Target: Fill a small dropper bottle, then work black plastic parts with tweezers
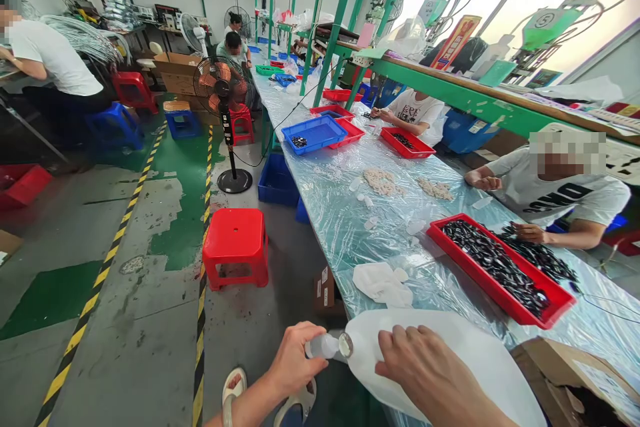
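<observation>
A small translucent bottle-like cylinder [324, 346] with a pale round end is gripped between the thumb and fingers of my left hand [295, 359], just off the table's near edge. Its round end points right, beside a large white rounded sheet [460, 330]. My right hand [423, 357] is over that sheet with its fingers curled down; whatever lies under the fingertips is hidden. Behind the sheet are crumpled white plastic pieces [383, 283]. Farther right stands a red tray [500, 273] filled with small black parts.
An open cardboard box [580, 373] stands at the near right. Across the table, a person [555, 187] handles black parts. A blue tray [314, 132] and piles of beige pieces [383, 182] lie farther along. A red stool [235, 240] and a fan [227, 107] stand left.
</observation>
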`<state>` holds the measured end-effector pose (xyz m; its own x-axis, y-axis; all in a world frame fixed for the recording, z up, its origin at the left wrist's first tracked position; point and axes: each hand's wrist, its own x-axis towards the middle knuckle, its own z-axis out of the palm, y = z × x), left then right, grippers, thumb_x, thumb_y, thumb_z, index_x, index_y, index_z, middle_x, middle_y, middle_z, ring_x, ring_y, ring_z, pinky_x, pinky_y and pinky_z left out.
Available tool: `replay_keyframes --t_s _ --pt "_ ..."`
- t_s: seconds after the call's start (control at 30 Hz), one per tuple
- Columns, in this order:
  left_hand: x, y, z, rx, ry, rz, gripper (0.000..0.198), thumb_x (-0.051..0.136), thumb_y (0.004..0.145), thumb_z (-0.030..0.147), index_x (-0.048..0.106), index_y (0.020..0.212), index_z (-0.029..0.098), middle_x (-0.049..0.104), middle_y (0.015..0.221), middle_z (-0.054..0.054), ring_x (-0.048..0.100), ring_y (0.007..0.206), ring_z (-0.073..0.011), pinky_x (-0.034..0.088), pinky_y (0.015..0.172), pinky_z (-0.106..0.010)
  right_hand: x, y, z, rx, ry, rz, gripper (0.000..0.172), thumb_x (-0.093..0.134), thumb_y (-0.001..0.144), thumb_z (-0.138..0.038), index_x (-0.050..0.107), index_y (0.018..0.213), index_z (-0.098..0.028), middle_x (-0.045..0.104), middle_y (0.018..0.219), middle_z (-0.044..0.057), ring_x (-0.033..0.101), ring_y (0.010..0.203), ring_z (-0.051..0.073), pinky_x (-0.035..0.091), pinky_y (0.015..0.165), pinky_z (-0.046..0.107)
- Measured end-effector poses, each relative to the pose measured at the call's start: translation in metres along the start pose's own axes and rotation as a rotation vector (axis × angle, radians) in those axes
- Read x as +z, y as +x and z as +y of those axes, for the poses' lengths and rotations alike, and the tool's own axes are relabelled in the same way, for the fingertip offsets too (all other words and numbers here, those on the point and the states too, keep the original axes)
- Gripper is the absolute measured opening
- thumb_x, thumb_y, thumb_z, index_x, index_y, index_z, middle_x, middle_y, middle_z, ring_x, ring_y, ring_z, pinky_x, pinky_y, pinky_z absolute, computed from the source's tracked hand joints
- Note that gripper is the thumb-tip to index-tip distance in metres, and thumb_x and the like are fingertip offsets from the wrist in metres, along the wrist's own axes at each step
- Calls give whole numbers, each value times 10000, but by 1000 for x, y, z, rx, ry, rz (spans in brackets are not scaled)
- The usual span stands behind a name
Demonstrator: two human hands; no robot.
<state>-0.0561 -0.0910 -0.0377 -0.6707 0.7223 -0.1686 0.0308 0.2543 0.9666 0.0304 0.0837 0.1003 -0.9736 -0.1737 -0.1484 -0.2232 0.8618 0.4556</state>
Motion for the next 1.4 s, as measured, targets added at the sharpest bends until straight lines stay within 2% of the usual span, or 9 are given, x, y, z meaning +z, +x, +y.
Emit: replay_keyframes --t_s 0.2,0.4,0.57,0.67,0.9,1.07,1.27,1.4 --pt "0 0 -2 4 -5 -1 340 614 578 74 699 888 185 640 859 -16 574 801 -154 408 657 -199 0 0 -2 4 -7 13 313 800 655 -373 537 675 -206 587 554 -6 568 490 205 337 489 329" --pt "-1 0 -3 -14 3 2 350 635 578 85 698 909 179 650 887 -25 580 819 -166 418 680 -210 7 -1 -3 -6 -17 34 326 718 738 -430 484 670 -213 562 540 -16 556 482 196 302 490 330" --pt "0 0 -5 -23 10 9 388 640 573 84 695 948 169 660 913 -37 589 833 -177 427 690 -217 13 0 -3 -16 -23 69 350 728 719 -447 472 665 -214 558 535 -17 551 473 198 297 490 328" --pt "0 0 -7 -20 13 16 384 632 577 84 697 945 172 657 903 -34 589 828 -174 428 695 -216 14 0 -5 -16 -23 77 334 687 761 -447 470 658 -215 552 525 -16 544 462 196 297 487 326" --pt "1 -2 -12 -9 8 15 374 618 578 82 703 925 189 650 868 -13 584 801 -158 426 669 -200 10 0 -8 -1 -1 88 265 737 716 -332 504 661 -219 574 535 -15 555 469 196 311 482 320" --pt "2 -1 -16 -16 15 27 405 626 573 85 700 956 192 660 898 -19 590 826 -167 432 706 -215 9 2 -8 12 6 109 274 765 669 -329 514 652 -223 576 528 -12 551 461 196 309 472 319" --pt "2 -3 -18 -21 28 38 396 636 570 87 703 947 187 665 895 -24 594 826 -176 428 725 -230 9 2 -9 1 -20 134 238 727 631 -139 506 665 -223 582 549 -13 556 484 193 306 484 311" --pt "2 -3 -19 -18 32 38 392 636 570 88 702 942 195 672 898 -19 598 824 -176 426 716 -228 11 2 -11 -8 -38 141 240 721 618 -134 501 661 -219 569 533 -17 538 466 189 303 486 310"
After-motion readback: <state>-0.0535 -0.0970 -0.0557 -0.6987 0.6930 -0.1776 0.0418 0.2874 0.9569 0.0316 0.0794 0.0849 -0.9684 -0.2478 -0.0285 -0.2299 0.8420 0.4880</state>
